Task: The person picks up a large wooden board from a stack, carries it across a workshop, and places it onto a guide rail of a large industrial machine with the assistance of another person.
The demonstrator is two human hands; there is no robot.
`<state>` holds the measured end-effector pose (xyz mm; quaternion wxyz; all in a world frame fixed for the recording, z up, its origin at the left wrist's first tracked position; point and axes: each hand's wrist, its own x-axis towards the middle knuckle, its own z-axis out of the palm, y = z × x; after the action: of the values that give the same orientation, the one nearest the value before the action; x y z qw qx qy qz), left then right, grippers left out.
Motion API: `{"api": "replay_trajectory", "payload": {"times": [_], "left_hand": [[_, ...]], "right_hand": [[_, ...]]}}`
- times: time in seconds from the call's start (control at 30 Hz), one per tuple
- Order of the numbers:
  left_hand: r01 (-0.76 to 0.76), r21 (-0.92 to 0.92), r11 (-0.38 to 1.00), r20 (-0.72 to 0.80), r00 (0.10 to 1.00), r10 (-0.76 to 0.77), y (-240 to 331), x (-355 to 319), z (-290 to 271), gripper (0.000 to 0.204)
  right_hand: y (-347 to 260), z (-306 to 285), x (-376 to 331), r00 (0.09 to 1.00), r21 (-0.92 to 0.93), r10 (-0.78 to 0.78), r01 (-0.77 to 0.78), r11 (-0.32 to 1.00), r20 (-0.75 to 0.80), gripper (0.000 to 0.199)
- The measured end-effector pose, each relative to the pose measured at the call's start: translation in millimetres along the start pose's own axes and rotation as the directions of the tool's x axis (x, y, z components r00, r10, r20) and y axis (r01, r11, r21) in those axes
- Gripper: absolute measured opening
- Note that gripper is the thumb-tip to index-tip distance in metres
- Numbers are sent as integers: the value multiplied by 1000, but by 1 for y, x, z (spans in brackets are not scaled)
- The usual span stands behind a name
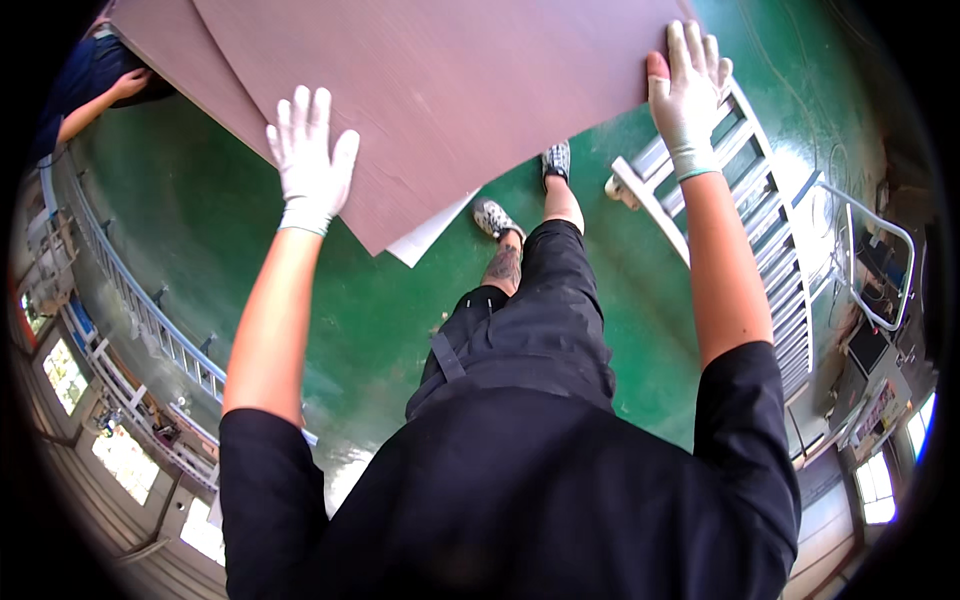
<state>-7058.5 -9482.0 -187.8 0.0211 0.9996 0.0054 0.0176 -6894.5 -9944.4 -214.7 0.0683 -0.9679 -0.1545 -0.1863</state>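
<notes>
Two large mauve-brown boards [450, 100] lie one over the other, slightly out of line, in the upper middle of the head view. A white sheet [432, 232] sticks out from under their near corner. My left hand [315, 160], in a white glove, rests flat by the left edge of the boards with its fingers spread. At the right edge is my right hand [688, 100], also gloved, its fingers stretched out. Its thumb tip shows bare and touches the board's edge. Neither hand is closed round anything.
Another person's hand [130, 84] is near the boards' far left corner. A roller conveyor [770, 230] stands to my right, with a metal tube frame [905, 270] beyond it. On the left runs a long metal rail [150, 310]. The floor [370, 320] is green.
</notes>
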Motion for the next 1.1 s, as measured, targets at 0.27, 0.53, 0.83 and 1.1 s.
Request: {"api": "replay_trajectory", "payload": {"times": [0.27,0.53,0.83,1.1], "left_hand": [[-86,-109,990,-91,993,76,-1,3,2,61],[-86,-139,987,-94,993,73,-2,-1,3,57],[-190,-151,970,-167,972,164,0,1,2,52],[-86,-172,981,-64,995,76,10,2,-11,62]], "right_hand": [[-239,-40,-145,984,701,-1,-127,702,179,67],[-276,-49,-219,939,954,-204,-243,178,277,32],[-188,-39,-99,539,639,348,-692,-336,767,44],[-265,-67,-137,501,535,193,-760,-369,844,43]]}}
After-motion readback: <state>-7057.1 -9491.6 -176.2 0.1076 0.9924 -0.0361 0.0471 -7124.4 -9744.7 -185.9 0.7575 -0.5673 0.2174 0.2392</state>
